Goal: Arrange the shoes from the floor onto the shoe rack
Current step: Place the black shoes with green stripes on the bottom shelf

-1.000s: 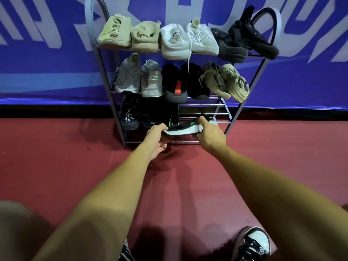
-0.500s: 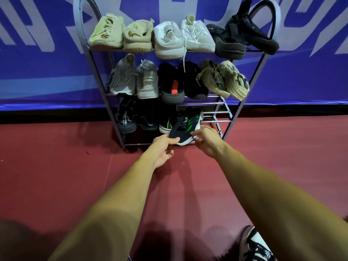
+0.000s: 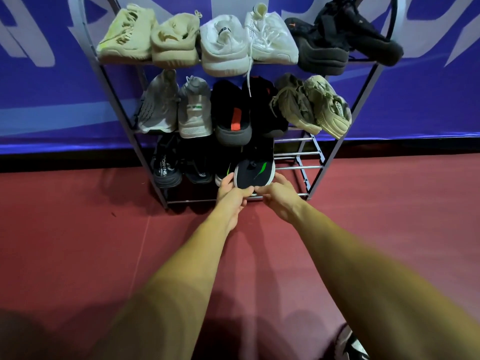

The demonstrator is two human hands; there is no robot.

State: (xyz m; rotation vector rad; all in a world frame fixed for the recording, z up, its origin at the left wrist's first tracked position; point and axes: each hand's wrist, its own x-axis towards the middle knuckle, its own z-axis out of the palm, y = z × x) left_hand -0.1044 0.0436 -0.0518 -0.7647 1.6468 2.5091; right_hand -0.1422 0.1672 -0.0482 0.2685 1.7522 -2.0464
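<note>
Gripping black green-striped shoe (image 3: 253,174) at the heel with left hand (image 3: 232,197) and right hand (image 3: 280,198), fingers curling round its sole, sitting toe-inward on the bottom shelf of shoe rack (image 3: 301,167), heel reaching the front rail near its middle

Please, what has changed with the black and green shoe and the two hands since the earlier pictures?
The black shoe with the green stripe was turned from sideways to toe-in and pushed onto the bottom shelf of the shoe rack, beside its mate. The left hand and right hand still hold its heel. The other shoes stayed put.
</note>
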